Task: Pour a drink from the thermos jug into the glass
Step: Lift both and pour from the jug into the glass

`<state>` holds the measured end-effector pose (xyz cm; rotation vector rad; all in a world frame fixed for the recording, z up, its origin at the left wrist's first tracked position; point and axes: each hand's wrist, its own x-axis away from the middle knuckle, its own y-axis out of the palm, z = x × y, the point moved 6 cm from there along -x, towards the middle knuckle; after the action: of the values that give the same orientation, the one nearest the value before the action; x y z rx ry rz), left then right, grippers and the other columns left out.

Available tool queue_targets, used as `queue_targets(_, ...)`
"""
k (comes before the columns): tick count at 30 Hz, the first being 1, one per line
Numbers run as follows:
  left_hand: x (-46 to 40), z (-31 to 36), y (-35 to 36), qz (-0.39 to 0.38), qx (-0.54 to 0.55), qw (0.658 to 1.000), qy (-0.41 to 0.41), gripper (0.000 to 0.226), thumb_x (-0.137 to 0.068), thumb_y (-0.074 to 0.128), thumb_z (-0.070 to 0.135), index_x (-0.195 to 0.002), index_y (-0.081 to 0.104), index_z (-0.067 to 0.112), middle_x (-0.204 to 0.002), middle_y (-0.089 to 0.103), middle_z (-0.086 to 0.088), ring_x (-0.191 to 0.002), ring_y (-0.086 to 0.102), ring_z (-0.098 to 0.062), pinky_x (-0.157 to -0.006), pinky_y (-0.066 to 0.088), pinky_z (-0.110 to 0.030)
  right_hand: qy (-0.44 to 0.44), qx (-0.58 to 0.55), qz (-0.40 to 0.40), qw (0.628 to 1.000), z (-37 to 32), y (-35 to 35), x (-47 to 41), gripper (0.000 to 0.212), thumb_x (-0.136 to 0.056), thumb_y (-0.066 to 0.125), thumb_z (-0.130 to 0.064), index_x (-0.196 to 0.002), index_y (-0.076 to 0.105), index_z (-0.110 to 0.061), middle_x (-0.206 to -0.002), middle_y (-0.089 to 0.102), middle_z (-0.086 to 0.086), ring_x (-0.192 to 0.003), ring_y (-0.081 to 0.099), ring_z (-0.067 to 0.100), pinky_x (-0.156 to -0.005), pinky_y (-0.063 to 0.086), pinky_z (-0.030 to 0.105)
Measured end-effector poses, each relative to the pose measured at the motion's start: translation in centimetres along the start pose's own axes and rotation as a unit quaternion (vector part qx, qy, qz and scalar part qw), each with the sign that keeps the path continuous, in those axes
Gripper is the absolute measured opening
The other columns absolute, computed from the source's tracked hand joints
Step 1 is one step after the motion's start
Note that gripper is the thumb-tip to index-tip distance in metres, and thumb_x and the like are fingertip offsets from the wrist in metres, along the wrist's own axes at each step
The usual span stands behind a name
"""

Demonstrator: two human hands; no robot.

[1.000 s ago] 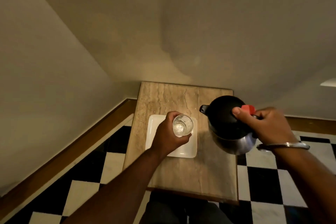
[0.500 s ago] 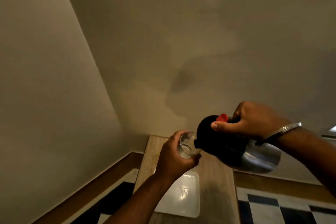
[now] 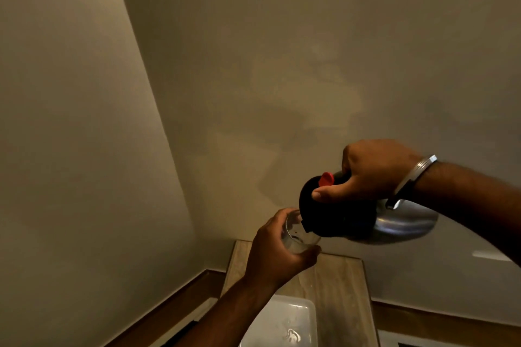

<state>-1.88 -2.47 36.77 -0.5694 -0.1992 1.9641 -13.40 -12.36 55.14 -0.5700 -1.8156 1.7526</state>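
Note:
My left hand (image 3: 275, 253) holds a clear glass (image 3: 297, 231) up in the air above the small table, tilted toward the jug. My right hand (image 3: 372, 170) grips the handle of the thermos jug (image 3: 344, 217), thumb resting on its black lid beside the red lever (image 3: 326, 179). The jug has a black top and a shiny steel body and lies tipped far over to the left. Its spout sits at the glass's rim. Whether liquid flows I cannot make out.
Below the hands stands a narrow wooden-topped table (image 3: 338, 284) in the corner of two beige walls. A white rectangular tray (image 3: 282, 321) lies on its near left part. A wooden skirting board (image 3: 174, 304) runs along the walls.
Both hands rose from the table, the glass lifted off the white tray. The jug tipped from upright to nearly horizontal, spout meeting the glass. The view swung upward toward the wall.

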Motion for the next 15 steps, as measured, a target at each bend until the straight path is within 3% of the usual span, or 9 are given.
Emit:
queue_targets(6,0.0,0.8,-0.1,0.008,-0.010,1.000,0.005,0.067,-0.063,0.080,0.063,-0.122,0.049,0.050,-0.114,0.065,0.025,-0.103,0.061,0.004,-0.082,0.054,-0.015,-0.012,0.048,0.008,0.999,-0.9,-1.6,0.2,0.076,-0.047,0.040,-0.093,-0.039,0.045,-0.017,-0.028,0.036,-0.006,-0.032,0.036,0.010,-0.040,0.028,0.021)
queue_targets(15,-0.1,1.2,0.2,0.006,-0.027,1.000,-0.001,0.065,-0.064,0.079,0.064,-0.120,0.052,0.044,-0.107,0.063,0.028,-0.097,0.059,0.011,-0.075,0.055,-0.014,-0.023,0.099,0.028,0.994,-1.4,-2.4,0.3,0.080,-0.040,0.032,-0.095,-0.041,0.047,-0.016,-0.036,0.043,-0.006,-0.036,0.041,0.013,-0.044,0.035,0.023)
